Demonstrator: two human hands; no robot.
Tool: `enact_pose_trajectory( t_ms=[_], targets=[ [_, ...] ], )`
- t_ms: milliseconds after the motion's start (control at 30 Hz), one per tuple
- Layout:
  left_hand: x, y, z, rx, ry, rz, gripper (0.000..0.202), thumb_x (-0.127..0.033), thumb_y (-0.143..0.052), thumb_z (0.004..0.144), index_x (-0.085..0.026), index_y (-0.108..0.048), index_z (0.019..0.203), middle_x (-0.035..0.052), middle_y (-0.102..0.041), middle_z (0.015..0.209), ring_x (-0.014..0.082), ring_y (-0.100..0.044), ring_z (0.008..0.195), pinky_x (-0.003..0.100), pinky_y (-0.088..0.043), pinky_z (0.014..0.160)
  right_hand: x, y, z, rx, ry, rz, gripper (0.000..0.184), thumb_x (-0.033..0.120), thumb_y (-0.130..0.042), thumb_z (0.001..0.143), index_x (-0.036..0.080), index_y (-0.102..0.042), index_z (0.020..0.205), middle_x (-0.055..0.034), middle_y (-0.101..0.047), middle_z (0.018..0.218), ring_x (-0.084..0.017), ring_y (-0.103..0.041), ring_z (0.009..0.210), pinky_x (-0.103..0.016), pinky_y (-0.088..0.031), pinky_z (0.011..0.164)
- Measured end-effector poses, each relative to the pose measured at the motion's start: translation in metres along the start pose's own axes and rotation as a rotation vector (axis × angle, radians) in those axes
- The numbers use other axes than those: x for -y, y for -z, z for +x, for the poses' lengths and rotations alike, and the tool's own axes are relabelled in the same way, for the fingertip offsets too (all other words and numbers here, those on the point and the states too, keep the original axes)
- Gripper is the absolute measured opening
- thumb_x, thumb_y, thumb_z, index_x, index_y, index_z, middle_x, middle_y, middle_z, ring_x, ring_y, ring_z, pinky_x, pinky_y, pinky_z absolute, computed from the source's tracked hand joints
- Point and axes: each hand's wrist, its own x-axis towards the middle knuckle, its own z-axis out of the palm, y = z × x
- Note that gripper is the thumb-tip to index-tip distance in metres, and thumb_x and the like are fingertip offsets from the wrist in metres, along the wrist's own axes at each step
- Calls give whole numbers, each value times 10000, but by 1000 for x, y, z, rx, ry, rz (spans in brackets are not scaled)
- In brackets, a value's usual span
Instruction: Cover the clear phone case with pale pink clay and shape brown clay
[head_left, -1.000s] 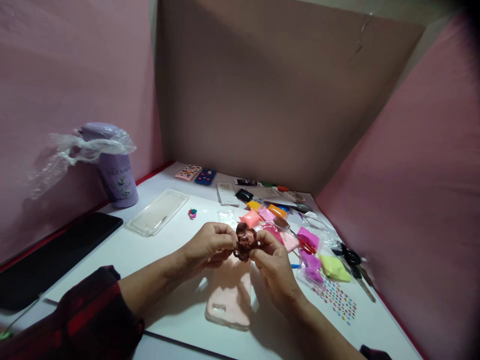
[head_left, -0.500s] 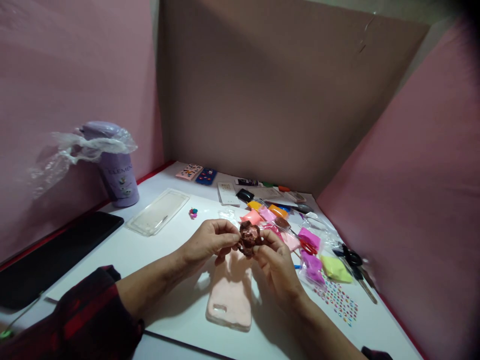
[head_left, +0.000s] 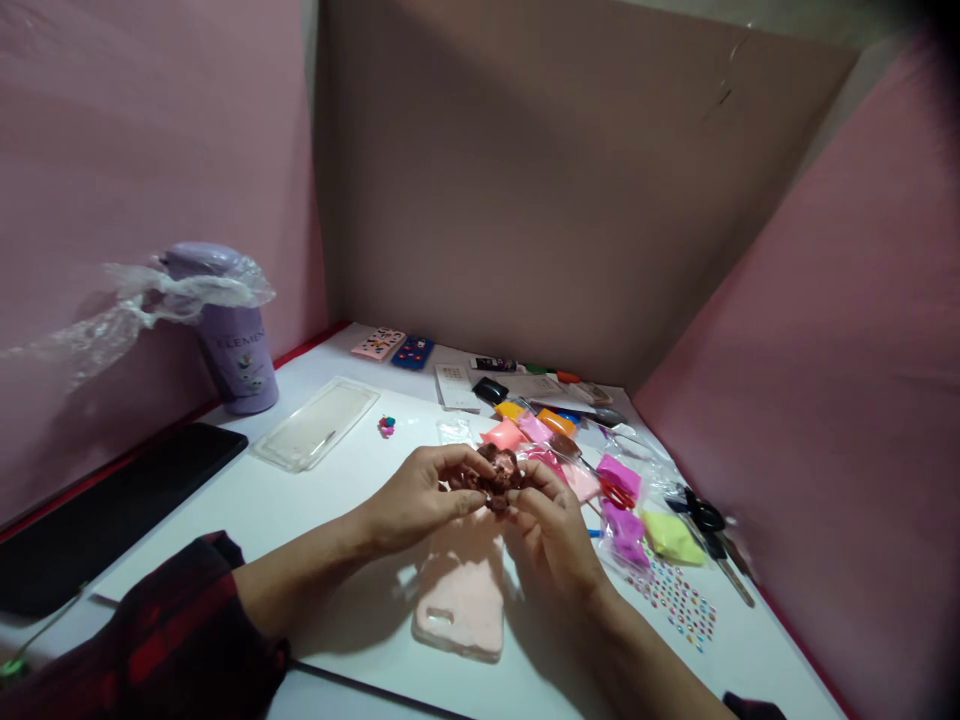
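A lumpy brown clay figure (head_left: 504, 464) with a pinkish patch is held between both hands. My left hand (head_left: 417, 497) pinches its left side between thumb and fingers, hiding part of it. On the other side, my right hand (head_left: 556, 518) grips it with thumb and fingertips. Directly below lies a pale pink phone case (head_left: 463, 612) with a camera cutout near its lower end; the hands partly cover its far end. Colourful clay packets (head_left: 626, 535) and red-handled scissors (head_left: 618, 494) lie right of my right hand.
A clear phone case (head_left: 316, 424) and a small multicoloured clay piece (head_left: 386, 427) lie left. A purple tumbler (head_left: 238, 345) and black phone-like slab (head_left: 120, 510) stand beyond. Gem stickers (head_left: 682, 603) and a black-handled tool (head_left: 705, 512) are right. Decorated cases (head_left: 379, 344) sit at the back.
My left hand has shifted slightly right and closed further over the brown clay figure, its thumb now across the lower part. My right hand has barely moved.
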Motion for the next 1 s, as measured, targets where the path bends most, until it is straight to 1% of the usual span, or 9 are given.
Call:
enact_pose_trajectory(
  t_ms=[100,200,300,400,500,600,700,900,1000],
  targets=[
    [2,-1,-1,-49,-43,129,175,-195,-622,766,-128,-659,923,91,-694,913,201,-634,849,359,-478,797,-1,1,0,3,-10,32,151,51,-572,668,167,-605,759,-12,-650,698,-134,-568,641,-247,-440,602],
    [1,0,-2,-70,-66,286,170,-165,-590,768,-132,-657,920,82,-686,892,189,-621,807,322,-480,724,0,1,0,8,-5,47,157,42,-563,672,164,-605,761,-15,-650,714,-134,-567,649,-247,-440,604],
    [-1,0,-1,-58,-153,452,187,-118,-553,763,-135,-658,916,66,-660,866,159,-587,750,272,-454,636,-1,2,0,30,2,68,152,40,-550,687,165,-595,760,-20,-645,743,-140,-571,684,-255,-444,624],
    [-1,0,0,-70,-228,563,155,-83,-539,743,-132,-643,847,28,-615,770,116,-518,642,238,-414,566,-3,2,0,49,-13,97,155,44,-548,702,171,-582,783,-19,-636,760,-142,-575,700,-259,-448,630],
    [1,0,0,-103,-254,594,111,-66,-529,731,-132,-610,769,-4,-573,690,87,-456,560,219,-388,526,-5,2,-1,68,-43,78,128,79,-557,741,176,-571,823,-18,-631,762,-135,-575,676,-249,-447,601],
    [3,0,-1,-114,-298,610,117,-44,-517,713,-132,-589,738,-3,-571,687,82,-457,554,213,-386,523,-5,1,-1,88,-32,-31,55,189,-582,815,179,-574,868,-2,-614,719,-120,-566,620,-241,-446,567],
    [5,0,-1,-127,-337,641,128,-30,-513,700,-130,-588,727,1,-566,683,88,-463,569,215,-392,536,-4,0,-1,117,3,-128,146,265,-661,792,179,-584,882,12,-597,739,-105,-553,595,-227,-442,531],
    [7,-2,1,-112,-400,626,130,-21,-528,685,-129,-591,719,6,-574,694,83,-480,566,208,-401,535,-2,-6,-2,111,25,-134,216,198,-746,686,187,-576,818,22,-624,735,-120,-589,604,-240,-478,543],
    [6,-4,0,-160,-389,595,133,-19,-519,671,-136,-579,696,7,-583,680,90,-495,564,215,-410,532,-1,-7,-3,78,9,-83,210,178,-757,661,189,-586,782,31,-633,715,-113,-593,588,-238,-489,551]
  ],
)
